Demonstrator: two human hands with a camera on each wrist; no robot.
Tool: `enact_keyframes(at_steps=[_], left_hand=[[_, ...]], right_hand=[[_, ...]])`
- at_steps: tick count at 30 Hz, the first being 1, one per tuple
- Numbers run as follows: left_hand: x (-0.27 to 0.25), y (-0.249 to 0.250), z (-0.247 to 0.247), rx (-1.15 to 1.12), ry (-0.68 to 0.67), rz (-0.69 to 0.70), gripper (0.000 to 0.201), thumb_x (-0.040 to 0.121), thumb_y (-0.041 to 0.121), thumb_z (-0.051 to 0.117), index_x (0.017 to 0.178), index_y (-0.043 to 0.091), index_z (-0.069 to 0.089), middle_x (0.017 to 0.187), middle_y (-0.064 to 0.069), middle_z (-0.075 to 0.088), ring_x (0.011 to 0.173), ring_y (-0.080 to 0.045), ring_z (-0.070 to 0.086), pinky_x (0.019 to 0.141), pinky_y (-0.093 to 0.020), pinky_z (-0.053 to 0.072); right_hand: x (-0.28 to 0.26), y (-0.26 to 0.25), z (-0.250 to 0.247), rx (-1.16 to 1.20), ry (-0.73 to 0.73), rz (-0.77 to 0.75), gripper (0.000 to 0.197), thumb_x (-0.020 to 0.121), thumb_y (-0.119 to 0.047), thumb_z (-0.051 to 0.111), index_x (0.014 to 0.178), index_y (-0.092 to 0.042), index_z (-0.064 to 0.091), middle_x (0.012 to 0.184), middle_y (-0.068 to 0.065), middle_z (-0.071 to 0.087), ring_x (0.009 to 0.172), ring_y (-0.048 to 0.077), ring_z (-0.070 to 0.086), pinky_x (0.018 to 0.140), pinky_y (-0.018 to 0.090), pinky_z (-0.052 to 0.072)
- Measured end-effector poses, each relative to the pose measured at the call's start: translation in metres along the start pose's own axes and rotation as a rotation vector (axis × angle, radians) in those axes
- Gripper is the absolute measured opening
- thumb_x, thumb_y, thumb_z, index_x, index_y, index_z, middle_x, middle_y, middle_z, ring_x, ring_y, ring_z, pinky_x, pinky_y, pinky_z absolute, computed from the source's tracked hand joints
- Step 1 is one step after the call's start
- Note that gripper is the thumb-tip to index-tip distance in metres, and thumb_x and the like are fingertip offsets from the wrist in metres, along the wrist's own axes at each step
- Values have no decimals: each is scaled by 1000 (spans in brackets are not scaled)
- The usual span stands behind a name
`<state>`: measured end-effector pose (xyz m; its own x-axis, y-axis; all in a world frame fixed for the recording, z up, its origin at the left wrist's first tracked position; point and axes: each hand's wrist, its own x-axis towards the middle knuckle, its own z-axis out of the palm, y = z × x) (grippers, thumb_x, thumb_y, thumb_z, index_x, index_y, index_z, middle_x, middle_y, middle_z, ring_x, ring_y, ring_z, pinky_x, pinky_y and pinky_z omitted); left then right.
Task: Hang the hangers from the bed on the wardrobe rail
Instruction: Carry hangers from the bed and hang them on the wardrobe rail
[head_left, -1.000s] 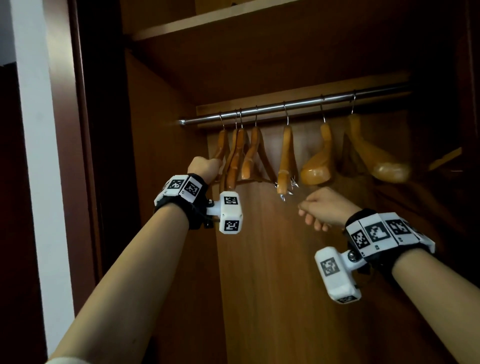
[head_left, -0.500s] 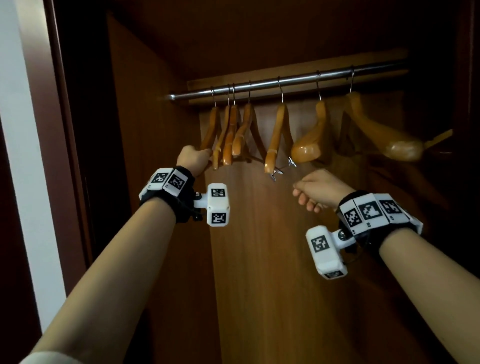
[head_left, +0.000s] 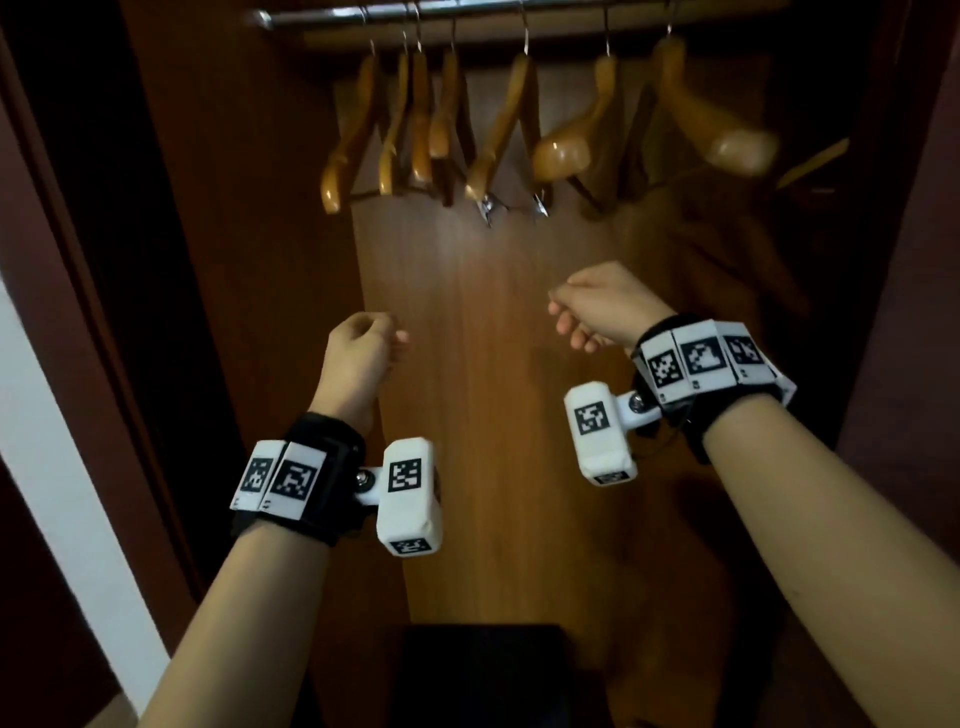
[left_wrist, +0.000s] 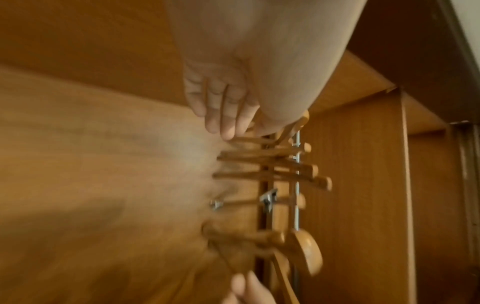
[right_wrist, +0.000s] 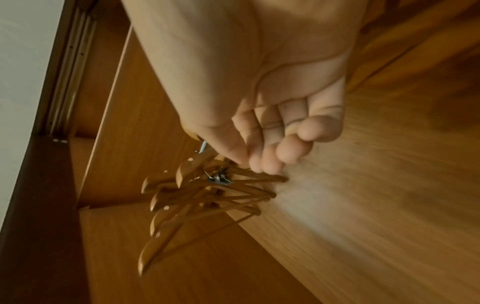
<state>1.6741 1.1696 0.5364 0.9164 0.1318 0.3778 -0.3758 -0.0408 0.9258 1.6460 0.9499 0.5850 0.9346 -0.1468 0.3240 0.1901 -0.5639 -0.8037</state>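
Note:
Several wooden hangers (head_left: 498, 130) hang by metal hooks on the steel wardrobe rail (head_left: 467, 13) at the top of the head view. The leftmost hanger (head_left: 348, 145) hangs free, and two broad-shouldered hangers (head_left: 727, 145) hang at the right. My left hand (head_left: 363, 348) is well below them with relaxed, empty fingers. My right hand (head_left: 592, 312), loosely curled, holds nothing either. The left wrist view shows my left hand (left_wrist: 223, 115) in front of the blurred hangers (left_wrist: 272, 172). In the right wrist view my right hand (right_wrist: 272, 144) is apart from the hangers (right_wrist: 194, 195).
The wooden back panel (head_left: 493, 389) of the wardrobe lies behind both hands. A dark box (head_left: 483, 670) sits low in the wardrobe. The dark left side wall (head_left: 197, 260) and a white wall strip (head_left: 62, 441) bound the left.
My left hand has let go of the leftmost hanger and dropped. Both hands have moved down and away from the rail, and the view has tilted downward.

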Motion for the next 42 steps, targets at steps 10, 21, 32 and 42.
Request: enact_keyframes(at_steps=[10,21,32,42], left_hand=[[-102,-3,67,-129,-550,-1,22,100,16,42,86,14,59,72,2,59,65,-10,54,63,-24,40],[-292,47,187,-336,-1045,-45,23,97,13,46,79,15,60,70,2,60,63,-9,54,63,-22,41],[-577,132,286,-431,-1456,-144,24,97,12,46,78,16,61,70,1,61,63,-11,56,61,-23,42],[-798,189,335,-433,-1726,-158,18,97,18,46,90,16,62,79,0,64,74,-14,60,69,-27,46]], right_hand=[[-140,47,-21,-80,227,150,25,96,-25,49,77,-15,61,62,-1,62,48,11,55,45,22,43],[-359,81,-148,-232,643,427,25,94,-24,51,74,-12,60,57,0,61,43,14,54,42,24,43],[-649,77,-271,-386,1027,686,18,92,-24,55,75,-18,57,53,-5,56,37,4,50,48,23,45],[-854,85,-348,-448,1259,863,9,89,-23,55,88,-15,59,76,10,70,59,20,61,56,26,46]])
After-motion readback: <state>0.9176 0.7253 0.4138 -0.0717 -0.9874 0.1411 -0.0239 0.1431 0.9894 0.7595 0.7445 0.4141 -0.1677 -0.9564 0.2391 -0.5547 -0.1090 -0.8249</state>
